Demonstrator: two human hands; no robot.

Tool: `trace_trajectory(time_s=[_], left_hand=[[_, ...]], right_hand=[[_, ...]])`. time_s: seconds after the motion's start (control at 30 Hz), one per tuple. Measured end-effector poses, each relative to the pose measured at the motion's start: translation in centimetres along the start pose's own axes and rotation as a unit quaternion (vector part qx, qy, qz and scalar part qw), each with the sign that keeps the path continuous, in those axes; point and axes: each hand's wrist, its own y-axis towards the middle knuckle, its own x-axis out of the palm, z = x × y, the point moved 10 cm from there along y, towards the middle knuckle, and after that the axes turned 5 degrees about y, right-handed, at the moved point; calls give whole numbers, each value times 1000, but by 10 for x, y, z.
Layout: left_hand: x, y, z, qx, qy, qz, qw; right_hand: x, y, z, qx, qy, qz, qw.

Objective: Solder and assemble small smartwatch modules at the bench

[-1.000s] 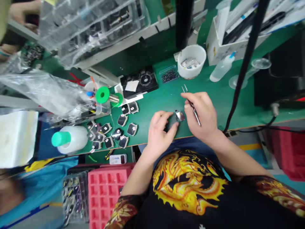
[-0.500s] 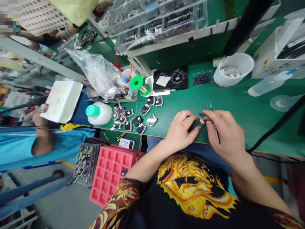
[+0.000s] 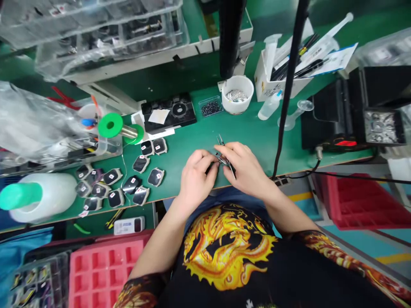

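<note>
In the head view, my left hand is closed, with thumb and fingertips pinching one end of a small dark and silvery metal part. My right hand meets it there, its fingers closed round a pair of tweezers. The tweezer tips point away from me, past the fingers. Fingertips hide much of the small part, so I cannot tell its exact kind. Left of my hands lie several square watch bodies with dark faces, many bearing small white labels.
A solder spool and a large white bottle stand at left. Along the back are a black fixture, a tray of tiny black parts and a white tub. A black cable hangs right of my hands.
My view has swung right, bringing a black device and a red crate into sight; the co-worker's arm has left it. Both hands stay together at the small part, the tweezers still in the right.
</note>
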Motion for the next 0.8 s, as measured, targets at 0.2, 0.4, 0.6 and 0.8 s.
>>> trace_trajectory(time_s=[0.2, 0.4, 0.6, 0.8], left_hand=[[-7, -4, -8, -28, -65, 28, 997], [-6, -4, -4, -12, -76, 14, 997], [6, 6, 18, 56, -80, -65, 993], [-3, 11, 4, 8, -91, -51, 995]], right_hand=[[-9, -2, 4, 2, 36, 45, 998], [-15, -2, 3, -8, 66, 69, 995], [-12, 0, 7, 17, 91, 43, 995], [-13, 1, 6, 5, 83, 52, 995]])
